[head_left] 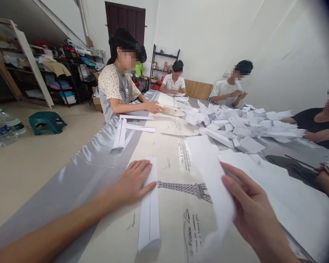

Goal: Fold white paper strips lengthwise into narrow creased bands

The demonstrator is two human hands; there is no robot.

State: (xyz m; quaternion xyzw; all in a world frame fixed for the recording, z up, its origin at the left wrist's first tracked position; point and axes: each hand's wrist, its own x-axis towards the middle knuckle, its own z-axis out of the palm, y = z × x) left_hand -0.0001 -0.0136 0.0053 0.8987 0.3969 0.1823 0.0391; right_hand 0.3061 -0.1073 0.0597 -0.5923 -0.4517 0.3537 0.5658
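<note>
My left hand [135, 180] lies palm down across the top of a folded strip of white paper [150, 223], its fingers stretched out and the thumb resting on the strip. A crease runs lengthwise down this strip. Pinched between the thumb and fingers of my right hand [245, 199] is the edge of a white paper sheet [208, 164], which is lifted and bends above the table. Under both is a cream tablecloth [170, 226] printed with Eiffel towers and handwriting. Beyond my left hand lie several more folded paper strips [120, 133].
A big heap of folded white papers [235, 124] covers the far right of the table. Flat white sheets [298, 204] lie beside my right hand. Several people sit around the table, one [120, 80] close on the left. A green stool [47, 122] stands on the floor.
</note>
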